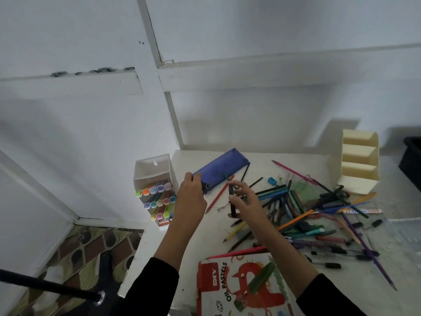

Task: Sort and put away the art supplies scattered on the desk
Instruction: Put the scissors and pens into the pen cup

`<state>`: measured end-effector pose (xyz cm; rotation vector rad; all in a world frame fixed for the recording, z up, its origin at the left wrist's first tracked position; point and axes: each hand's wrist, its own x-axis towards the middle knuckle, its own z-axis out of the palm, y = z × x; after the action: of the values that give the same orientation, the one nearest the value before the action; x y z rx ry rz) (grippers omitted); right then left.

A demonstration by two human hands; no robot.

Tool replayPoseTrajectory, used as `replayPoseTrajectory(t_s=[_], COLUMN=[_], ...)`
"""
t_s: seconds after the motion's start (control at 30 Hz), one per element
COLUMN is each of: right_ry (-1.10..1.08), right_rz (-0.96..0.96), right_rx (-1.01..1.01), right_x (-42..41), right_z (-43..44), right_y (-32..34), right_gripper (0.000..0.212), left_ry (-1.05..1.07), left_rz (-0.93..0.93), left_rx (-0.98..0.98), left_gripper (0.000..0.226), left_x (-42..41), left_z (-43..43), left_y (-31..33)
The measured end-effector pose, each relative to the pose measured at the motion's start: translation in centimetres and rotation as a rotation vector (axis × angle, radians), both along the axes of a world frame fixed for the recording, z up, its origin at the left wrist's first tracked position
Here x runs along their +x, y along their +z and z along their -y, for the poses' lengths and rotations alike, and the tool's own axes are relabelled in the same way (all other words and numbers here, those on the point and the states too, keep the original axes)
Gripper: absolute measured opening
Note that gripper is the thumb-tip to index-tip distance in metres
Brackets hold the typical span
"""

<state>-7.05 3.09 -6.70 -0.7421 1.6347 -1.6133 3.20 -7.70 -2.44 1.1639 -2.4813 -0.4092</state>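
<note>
Head view: white desk (211, 236), its left edge near the left hand (190, 197). Pencil heap (319, 213) spreads right of the right hand (245, 201), with a bare strip between the wrists. Left fingers curl round the near end of the blue pencil case (221, 171). Right thumb and fingertips pinch a dark pencil (232, 201).

White wall (68, 30) with ledge (68, 84); patterned floor (75, 254); black pole (45, 285), possibly stand leg; dark bin (412, 163) far right.

Left hand (191, 193) grips pouch (222, 168); right hand (245, 202) pinches pencil (232, 209); forearms extended.
</note>
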Motion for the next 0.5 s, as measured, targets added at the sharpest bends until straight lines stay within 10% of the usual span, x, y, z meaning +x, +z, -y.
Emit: replayPoseTrajectory(t_s=[0.13,0.37,0.5], right_ry=[-0.063,-0.29,-0.456], right_rz=[0.246,0.537,0.544], right_rx=[-0.129,-0.306,-0.429], right_x=[-1.7,-8.8,-14.3], right_z=[-1.1,-6.2,-10.7], right_y=[2.2,4.3,6.3], right_gripper=[0.016,0.059,0.038], left_ry=[0.001,-0.08,-0.125], left_rz=[-0.121,-0.368,-0.459], left_rx=[0.013,0.025,0.092], left_gripper=[0.041,0.032,0.038], left_x=[-1.1,-6.6,-12.2], left_z=[-0.6,-3.1,-6.1], left_y=[0.5,0.7,1.1])
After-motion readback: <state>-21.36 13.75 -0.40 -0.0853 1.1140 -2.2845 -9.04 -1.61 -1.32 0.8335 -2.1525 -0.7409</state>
